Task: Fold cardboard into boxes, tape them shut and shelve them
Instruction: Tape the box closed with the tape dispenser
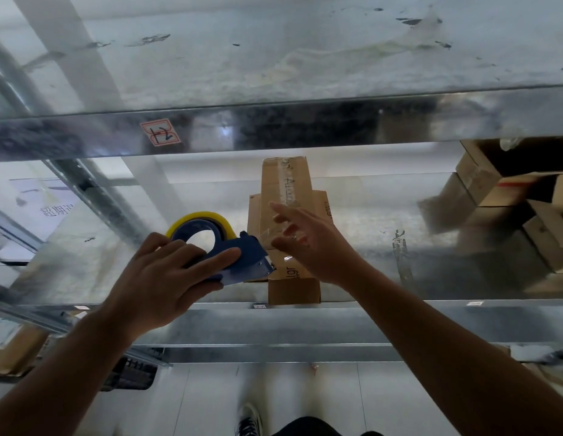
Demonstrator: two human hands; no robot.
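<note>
Scuffed galvanised shelf — cardboard box on it, white-tiled floor

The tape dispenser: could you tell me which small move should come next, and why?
Probably press the right hand down to smooth the tape onto the cardboard box: that hand hovers open above, while the left hand holds the tape dispenser beside it.

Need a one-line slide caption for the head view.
Left hand grips a blue tape dispenser beside a cardboard box on a metal shelf; right hand spread open over the taped seam.
</note>
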